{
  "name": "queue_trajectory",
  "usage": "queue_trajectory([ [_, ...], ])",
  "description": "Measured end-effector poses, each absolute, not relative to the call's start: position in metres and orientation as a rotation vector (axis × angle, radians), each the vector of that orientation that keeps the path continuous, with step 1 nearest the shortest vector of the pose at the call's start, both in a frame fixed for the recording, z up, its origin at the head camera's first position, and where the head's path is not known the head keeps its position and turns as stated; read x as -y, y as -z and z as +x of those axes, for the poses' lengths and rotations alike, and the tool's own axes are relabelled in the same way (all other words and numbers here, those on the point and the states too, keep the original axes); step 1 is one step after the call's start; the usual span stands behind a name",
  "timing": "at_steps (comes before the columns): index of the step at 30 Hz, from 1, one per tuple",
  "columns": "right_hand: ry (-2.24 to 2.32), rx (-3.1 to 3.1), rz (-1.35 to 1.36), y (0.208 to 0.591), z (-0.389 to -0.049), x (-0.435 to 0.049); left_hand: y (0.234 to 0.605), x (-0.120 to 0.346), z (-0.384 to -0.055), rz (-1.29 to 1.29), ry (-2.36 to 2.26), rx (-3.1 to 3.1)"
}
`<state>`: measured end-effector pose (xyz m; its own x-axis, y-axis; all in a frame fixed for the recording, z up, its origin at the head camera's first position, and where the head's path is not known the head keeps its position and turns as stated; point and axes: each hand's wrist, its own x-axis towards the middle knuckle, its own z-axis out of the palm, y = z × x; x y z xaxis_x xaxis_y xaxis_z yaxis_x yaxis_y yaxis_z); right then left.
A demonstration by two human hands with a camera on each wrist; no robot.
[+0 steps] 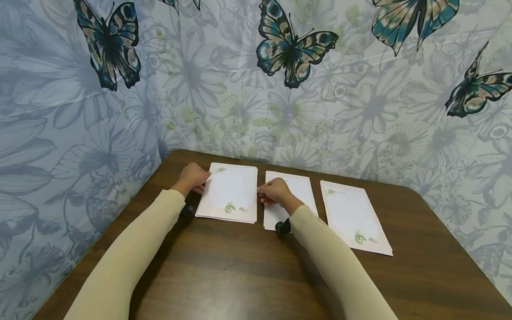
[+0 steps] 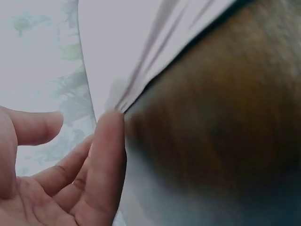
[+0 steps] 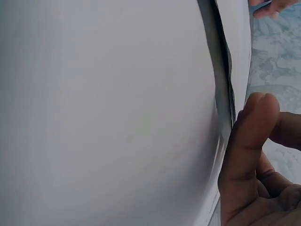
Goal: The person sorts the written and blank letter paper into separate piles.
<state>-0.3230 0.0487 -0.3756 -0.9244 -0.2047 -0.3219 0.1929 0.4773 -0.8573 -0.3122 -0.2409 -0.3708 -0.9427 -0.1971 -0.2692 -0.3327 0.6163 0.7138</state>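
Observation:
On the table, a stack of white paper sheets [image 1: 228, 189] with small green plant prints lies between the two hands. At its left edge is my left hand [image 1: 194, 178]. The left wrist view has a fingertip of this hand [image 2: 106, 160] against the layered sheet edges, the thumb held apart from it. My right hand [image 1: 275, 192] is at the stack's right edge, above a second stack of paper [image 1: 292, 186] that it partly covers. Up close, a finger of the right hand [image 3: 244, 160] lies along the sheet edges, with the other fingers bent behind it.
A third stack of printed paper [image 1: 354, 215] lies to the right, partly behind the right sleeve [image 1: 332, 249]. All three stacks rest on a brown wooden table [image 1: 224, 275]. Behind the table hangs a floral cloth with butterflies [image 1: 296, 49].

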Motion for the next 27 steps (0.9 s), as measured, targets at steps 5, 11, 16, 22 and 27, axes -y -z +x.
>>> queue_trajectory([
  [5,1.476,-2.362,0.027,0.373,-0.326,-0.073,0.362,0.231,-0.312,-0.384,-1.059,-2.832],
  [11,1.478,-2.407,0.106,0.372,-0.333,-0.113,0.354,0.206,-0.311,-0.259,-1.083,-2.856],
  [16,1.436,-2.469,0.193,0.371,-0.336,-0.148,0.349,0.165,-0.318,-0.164,-1.308,-2.638],
  [22,1.454,-2.477,0.254,0.369,-0.331,-0.184,0.352,0.115,-0.333,-0.103,-1.528,-2.239],
  [27,1.510,-2.437,0.291,0.370,-0.327,-0.207,0.354,0.091,-0.340,-0.137,-1.525,-2.142],
])
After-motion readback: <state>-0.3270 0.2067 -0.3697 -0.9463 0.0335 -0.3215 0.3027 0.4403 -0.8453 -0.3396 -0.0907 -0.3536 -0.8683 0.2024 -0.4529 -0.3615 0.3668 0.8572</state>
